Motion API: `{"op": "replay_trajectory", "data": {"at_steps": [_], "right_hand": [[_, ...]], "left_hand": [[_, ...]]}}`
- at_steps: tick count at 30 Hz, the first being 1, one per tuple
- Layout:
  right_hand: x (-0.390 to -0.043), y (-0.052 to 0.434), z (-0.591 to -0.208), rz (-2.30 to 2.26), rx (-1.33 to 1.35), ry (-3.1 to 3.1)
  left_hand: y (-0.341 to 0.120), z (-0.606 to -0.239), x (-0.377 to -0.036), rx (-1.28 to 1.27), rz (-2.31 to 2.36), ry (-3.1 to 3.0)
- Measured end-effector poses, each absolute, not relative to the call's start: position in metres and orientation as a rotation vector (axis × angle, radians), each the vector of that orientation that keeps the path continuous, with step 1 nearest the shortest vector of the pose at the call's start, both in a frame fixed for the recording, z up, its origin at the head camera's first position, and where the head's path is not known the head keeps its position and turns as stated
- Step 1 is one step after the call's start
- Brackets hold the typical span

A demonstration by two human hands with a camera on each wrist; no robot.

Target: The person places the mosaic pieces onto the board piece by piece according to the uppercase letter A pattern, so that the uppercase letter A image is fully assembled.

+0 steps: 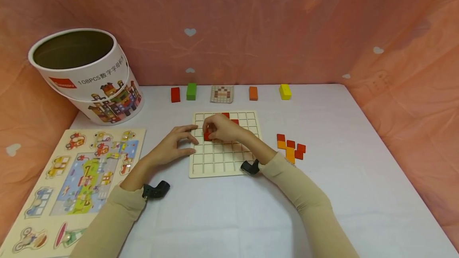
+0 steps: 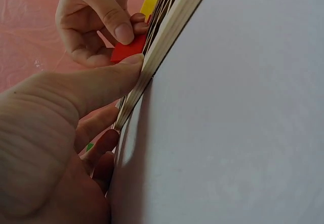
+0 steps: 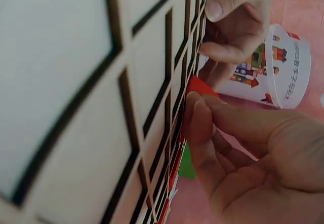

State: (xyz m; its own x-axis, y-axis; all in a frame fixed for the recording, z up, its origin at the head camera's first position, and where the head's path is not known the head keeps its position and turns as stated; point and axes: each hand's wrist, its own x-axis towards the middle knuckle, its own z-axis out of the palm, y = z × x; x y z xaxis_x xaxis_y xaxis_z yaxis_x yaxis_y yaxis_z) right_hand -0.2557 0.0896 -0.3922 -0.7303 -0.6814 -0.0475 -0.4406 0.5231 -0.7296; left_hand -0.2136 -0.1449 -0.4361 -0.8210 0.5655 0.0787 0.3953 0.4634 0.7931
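A pale wooden grid board [image 1: 218, 168] lies on the white table. My right hand [image 1: 225, 128] is over its upper left part, pinching a red square tile [image 2: 128, 49] between thumb and fingers. In the right wrist view, that tile is tilted at the grid's surface. Along the board's left edge rests my left hand [image 1: 172, 145], its thumb and fingertips spread and touching the rim. Other red tiles [image 1: 235, 122] sit in the grid's upper cells, partly covered by my right hand.
Loose red and orange tiles [image 1: 290, 153] lie right of the board. Behind it stand a red block [image 1: 175, 94], a green block [image 1: 191, 91], a small pattern card [image 1: 222, 94], an orange block [image 1: 253, 93] and a yellow block [image 1: 285, 92]. A bucket [image 1: 104, 90] and picture puzzle [image 1: 57, 182] occupy the left.
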Motion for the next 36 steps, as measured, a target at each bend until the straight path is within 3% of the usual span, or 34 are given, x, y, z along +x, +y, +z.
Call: {"op": "replay_trajectory", "data": {"at_steps": [15,20,27,36], "right_hand": [[-0.240,0.098,-0.382,-0.812,-0.932,2.630],[-0.232,0.132,-0.375,-0.954,-0.957,2.630],[-0.216,0.200,-0.379,-1.103,-0.768,2.668],[-0.189,0.259,-0.388,-1.179,-0.629,2.678]], "left_hand": [[-0.144,-0.436,-0.211,0.832,1.293,2.517],[-0.142,-0.435,-0.211,0.834,1.278,2.529],[-0.141,-0.432,-0.210,0.805,1.288,2.517],[-0.138,-0.432,-0.204,0.951,1.030,2.541]]}}
